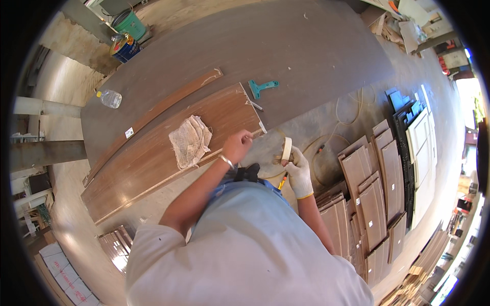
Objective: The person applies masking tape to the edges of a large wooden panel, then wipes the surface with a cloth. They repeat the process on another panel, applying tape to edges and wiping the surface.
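My bare left hand point(238, 146) is at the near right corner of a brown wood-grain panel point(153, 158), its fingers curled against the edge. A pale strip shows beside those fingertips; what they pinch is hidden. In a white knitted glove, my right hand point(299, 176) grips a roll of cream tape point(287, 148) off the panel's right end. A crumpled, stained rag point(190, 141) lies on the panel. Behind it rests a long narrow brown board point(158, 112). The teal scraper point(262, 88) lies just beyond the panel's far right corner, by a small pale stick-like piece.
All this lies on a large dark tabletop point(316, 46). A clear bottle with a yellow cap point(109, 99) lies at its left. Brown panels point(368, 199) and pale ones point(421, 143) stand stacked at right, near a hose point(319, 153) on the floor. A green bucket point(128, 24) stands far left.
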A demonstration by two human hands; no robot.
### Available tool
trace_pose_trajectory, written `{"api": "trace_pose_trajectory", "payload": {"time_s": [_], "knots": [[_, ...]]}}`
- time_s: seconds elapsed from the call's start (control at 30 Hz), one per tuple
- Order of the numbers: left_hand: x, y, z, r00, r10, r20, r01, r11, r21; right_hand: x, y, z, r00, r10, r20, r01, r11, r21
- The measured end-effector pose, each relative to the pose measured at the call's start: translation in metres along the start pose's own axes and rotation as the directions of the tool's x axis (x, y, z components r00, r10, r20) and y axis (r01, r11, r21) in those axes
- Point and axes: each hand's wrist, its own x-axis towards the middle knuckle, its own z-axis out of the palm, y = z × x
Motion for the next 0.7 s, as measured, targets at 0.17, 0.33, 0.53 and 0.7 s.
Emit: {"api": "trace_pose_trajectory", "payload": {"time_s": [0.17, 0.33, 0.53, 0.7], "knots": [[-0.051, 0.072, -0.028, 0.938, 0.346, 0.013, -0.339, 0.926, -0.163, -0.003, -0.026, 0.018, 0.984, -0.07, 0.167, 0.087, 0.991, -0.101], [-0.066, 0.125, -0.047, 0.775, 0.628, -0.077, -0.631, 0.775, -0.033, -0.009, -0.052, 0.037, 0.968, -0.127, 0.219, 0.168, 0.969, -0.183], [-0.07, 0.137, -0.04, 0.705, 0.696, -0.137, -0.682, 0.718, 0.14, -0.015, -0.075, 0.049, 0.948, -0.231, 0.218, 0.297, 0.888, -0.35], [-0.067, 0.139, -0.04, 0.751, 0.648, -0.127, -0.643, 0.761, 0.088, -0.014, -0.077, 0.049, 0.953, -0.229, 0.197, 0.295, 0.847, -0.443]]}}
